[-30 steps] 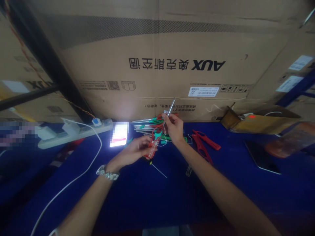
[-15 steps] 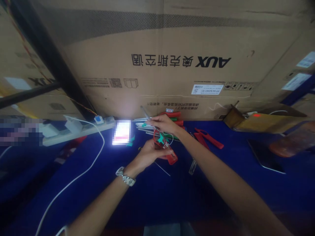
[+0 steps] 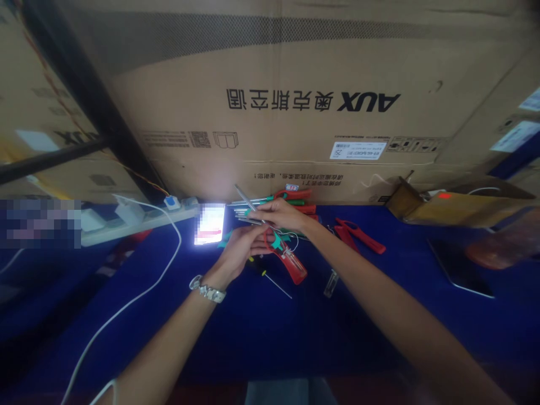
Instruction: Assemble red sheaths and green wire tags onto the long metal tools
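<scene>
My left hand (image 3: 240,244), with a metal watch on its wrist, is closed around the red translucent handle (image 3: 291,263) of a test-pen screwdriver that slants down to the right. My right hand (image 3: 280,214) is pinched on the thin metal shaft (image 3: 243,198), which points up and to the left. Both hands meet above a pile of red- and green-handled screwdrivers (image 3: 291,198) lying on the blue table (image 3: 261,332) against the cardboard box. A small black-handled thin driver (image 3: 272,281) lies on the cloth just below my hands.
A big AUX cardboard box (image 3: 312,107) walls off the back. A lit phone (image 3: 208,224) lies left of the hands, beside a power strip (image 3: 126,222) with a white cable (image 3: 139,292). Red handle halves (image 3: 358,236) and a dark phone (image 3: 462,273) lie to the right.
My right hand swung the metal shaft from pointing up-right to pointing up-left. The red handle in my left hand turned from hanging down-left to slanting down-right. Both hands stayed over the pile.
</scene>
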Available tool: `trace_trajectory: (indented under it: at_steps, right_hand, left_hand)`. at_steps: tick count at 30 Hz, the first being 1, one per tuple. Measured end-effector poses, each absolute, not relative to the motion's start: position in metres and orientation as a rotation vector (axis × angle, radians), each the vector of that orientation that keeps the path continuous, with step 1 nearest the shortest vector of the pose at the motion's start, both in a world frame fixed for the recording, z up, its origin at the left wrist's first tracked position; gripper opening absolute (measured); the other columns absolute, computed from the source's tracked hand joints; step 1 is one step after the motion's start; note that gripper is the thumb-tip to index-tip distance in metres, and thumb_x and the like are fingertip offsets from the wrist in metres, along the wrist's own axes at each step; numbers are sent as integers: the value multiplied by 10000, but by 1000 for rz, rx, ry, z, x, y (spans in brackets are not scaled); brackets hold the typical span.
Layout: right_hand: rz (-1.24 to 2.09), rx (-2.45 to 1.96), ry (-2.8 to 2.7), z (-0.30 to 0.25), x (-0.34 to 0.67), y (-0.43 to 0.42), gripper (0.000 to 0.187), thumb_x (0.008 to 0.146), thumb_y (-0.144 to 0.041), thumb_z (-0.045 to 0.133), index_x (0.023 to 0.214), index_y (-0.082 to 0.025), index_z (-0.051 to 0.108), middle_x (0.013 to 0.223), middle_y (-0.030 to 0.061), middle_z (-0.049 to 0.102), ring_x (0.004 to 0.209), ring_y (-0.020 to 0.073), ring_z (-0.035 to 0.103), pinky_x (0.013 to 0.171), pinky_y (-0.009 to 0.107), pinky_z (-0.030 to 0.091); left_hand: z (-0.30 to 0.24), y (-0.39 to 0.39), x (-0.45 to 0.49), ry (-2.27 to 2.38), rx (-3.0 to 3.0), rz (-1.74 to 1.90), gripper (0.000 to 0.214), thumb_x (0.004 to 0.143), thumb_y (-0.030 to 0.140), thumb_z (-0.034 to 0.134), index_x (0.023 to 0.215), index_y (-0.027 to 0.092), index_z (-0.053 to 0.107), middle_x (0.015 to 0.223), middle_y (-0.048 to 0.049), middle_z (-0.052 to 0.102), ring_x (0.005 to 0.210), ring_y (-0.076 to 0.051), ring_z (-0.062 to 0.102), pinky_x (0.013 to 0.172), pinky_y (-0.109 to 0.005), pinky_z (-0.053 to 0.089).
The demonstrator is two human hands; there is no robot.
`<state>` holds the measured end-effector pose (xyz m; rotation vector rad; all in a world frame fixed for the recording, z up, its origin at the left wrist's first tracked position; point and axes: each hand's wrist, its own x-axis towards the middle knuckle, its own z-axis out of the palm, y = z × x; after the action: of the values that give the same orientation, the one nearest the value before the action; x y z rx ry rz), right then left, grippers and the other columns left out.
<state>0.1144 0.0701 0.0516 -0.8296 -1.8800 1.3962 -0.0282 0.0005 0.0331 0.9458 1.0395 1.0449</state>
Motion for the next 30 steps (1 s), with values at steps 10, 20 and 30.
trace_trajectory:
  at_steps: [10, 20, 30]
  right_hand:
    - [1460, -840, -1813, 53, 113, 67, 248, 792, -422, 734, 779, -175, 754, 493, -69, 504, 440, 43, 376, 398, 185, 271]
    - [1448, -814, -1937, 53, 112, 61, 312, 834, -451, 686, 777, -149, 744, 548, -47, 578, 479, 52, 452, 424, 172, 338]
    - [716, -1002, -1626, 47, 153, 19, 245, 829, -426, 702, 930, -207, 665, 827, 16, 689, 751, 146, 650, 679, 273, 532]
  left_hand:
    - [36, -1, -25, 1115, 940, 1100, 203, 790, 308, 782, 790, 119, 708, 737, -77, 741, 619, -167, 707, 581, -283, 599]
    - [38, -3, -23, 1083, 949, 1071, 93, 843, 213, 698, 867, 123, 691, 798, -67, 746, 626, -190, 726, 598, -327, 627]
    - [36, -1, -26, 1053, 865, 1237, 190, 761, 275, 800, 805, 143, 671, 772, -49, 758, 668, -184, 741, 686, -318, 631]
